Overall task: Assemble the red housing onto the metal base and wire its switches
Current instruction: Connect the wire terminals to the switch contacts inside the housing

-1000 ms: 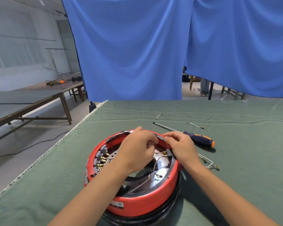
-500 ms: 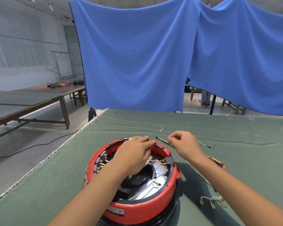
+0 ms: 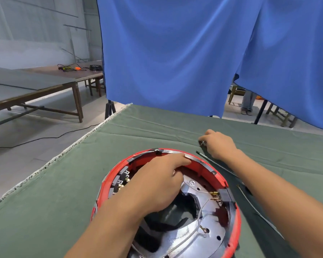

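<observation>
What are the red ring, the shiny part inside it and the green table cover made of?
The red ring looks like moulded plastic: even colour, smooth, dull sheen. The shiny part inside looks like polished metal, since it mirrors its surroundings and has punched holes. The green cover looks like woven cloth or felt: matte, creased, with a frayed pale edge.

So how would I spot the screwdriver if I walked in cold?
Find the round red housing on the green table cloth. Just beyond its far right rim lies the screwdriver, passing under the right forearm. Its thin straight dark shaft sets it apart from the paler, curved loose wires nearby.

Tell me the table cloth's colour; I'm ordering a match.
Dull green, shown in the head view: table cloth.
</observation>
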`<state>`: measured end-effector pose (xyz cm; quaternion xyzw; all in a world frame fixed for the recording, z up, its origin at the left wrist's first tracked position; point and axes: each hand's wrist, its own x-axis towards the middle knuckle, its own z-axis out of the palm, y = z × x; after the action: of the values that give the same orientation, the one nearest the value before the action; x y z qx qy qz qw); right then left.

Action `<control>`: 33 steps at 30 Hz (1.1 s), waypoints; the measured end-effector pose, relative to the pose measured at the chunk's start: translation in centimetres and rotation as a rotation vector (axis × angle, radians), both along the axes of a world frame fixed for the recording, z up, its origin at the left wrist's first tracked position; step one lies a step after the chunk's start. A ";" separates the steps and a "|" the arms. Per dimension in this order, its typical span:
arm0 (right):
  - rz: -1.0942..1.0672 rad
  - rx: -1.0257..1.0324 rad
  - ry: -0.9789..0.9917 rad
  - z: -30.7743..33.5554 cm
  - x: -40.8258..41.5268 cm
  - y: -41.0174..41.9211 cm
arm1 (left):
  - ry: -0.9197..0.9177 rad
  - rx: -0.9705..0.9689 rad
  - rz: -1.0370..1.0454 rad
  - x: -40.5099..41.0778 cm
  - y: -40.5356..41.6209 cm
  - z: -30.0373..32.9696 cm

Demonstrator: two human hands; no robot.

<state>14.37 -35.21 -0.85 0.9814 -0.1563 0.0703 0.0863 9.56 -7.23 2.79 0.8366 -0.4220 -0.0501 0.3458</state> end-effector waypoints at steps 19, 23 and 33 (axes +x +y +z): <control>0.172 0.784 -0.629 4.8 -9.2 8.5 | -0.061 -0.085 0.101 -1.2 0.4 1.0; 0.290 1.154 -0.745 7.1 -14.2 12.0 | -0.183 -0.288 0.132 -3.2 0.2 2.4; 0.372 1.460 -0.594 6.0 -17.0 14.7 | 0.019 -0.457 0.178 -6.5 -0.6 1.5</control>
<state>-2.64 -20.50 5.11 0.7405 -0.0132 0.2214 -0.6344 3.08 -7.84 4.34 0.7701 -0.3436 0.0693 0.5330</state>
